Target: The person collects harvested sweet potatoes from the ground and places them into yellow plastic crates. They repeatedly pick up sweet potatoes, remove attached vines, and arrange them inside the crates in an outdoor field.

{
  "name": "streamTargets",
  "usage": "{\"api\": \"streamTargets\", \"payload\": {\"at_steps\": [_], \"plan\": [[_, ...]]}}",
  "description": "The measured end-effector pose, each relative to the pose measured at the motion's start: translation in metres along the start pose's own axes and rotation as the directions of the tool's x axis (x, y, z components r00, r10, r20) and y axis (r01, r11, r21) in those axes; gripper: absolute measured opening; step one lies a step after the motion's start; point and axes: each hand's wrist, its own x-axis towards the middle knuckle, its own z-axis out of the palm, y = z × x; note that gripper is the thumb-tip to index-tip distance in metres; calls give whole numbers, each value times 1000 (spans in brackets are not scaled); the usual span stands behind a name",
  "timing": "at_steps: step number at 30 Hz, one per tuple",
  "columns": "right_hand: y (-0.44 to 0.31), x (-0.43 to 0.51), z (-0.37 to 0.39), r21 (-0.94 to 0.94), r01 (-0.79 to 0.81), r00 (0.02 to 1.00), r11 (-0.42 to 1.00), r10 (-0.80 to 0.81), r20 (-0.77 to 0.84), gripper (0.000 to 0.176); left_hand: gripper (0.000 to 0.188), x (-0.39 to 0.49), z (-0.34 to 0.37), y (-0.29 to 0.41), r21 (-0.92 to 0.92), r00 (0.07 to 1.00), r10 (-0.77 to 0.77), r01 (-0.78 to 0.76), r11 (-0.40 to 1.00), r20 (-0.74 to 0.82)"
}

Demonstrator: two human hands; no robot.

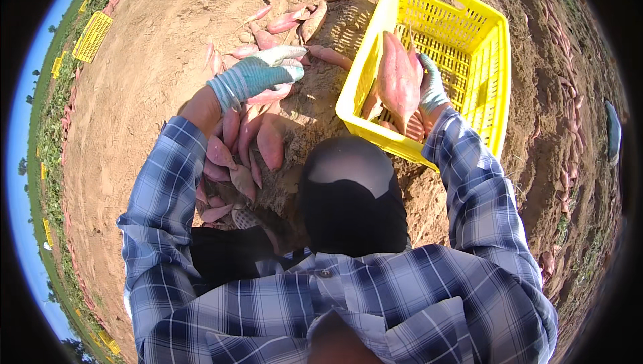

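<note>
My right hand (433, 86), in a pale blue-green glove, reaches into a yellow plastic crate (351, 111). It grips a large pink sweet potato (398, 75), with part of another showing between it and my fingers. Some sweet potatoes lie lower in the crate, partly hidden by the large one. Left of the crate, my left hand (258, 73), gloved alike, is over a pile of sweet potatoes (270, 143). Its fingers are spread, and no sweet potato shows between them. Whether it touches the sweet potato (270, 95) just below it is unclear.
Loose sweet potatoes (314, 20) are scattered on the dry soil (166, 37) ahead. My knee (351, 193) is between pile and crate. Rows of sweet potatoes (572, 128) run along the right. Another yellow crate (93, 36) stands far left, near green vines.
</note>
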Motion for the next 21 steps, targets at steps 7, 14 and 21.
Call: {"api": "streamTargets", "payload": {"at_steps": [7,14,21], "plan": [[-6,13,-52,-206,-277,915,939,191,-356,53,57,-115,-69,-91,-268,918,-327,265,926,-224],[-61,69,-124,-656,-43,911,753,-241,-336,49,51,-214,-66,-203,-547,567,-690,437,714,-449],[8,26,27,-693,-162,979,-702,-26,-202,73,48,-279,-64,-226,-520,471,-797,604,603,-377]]}}
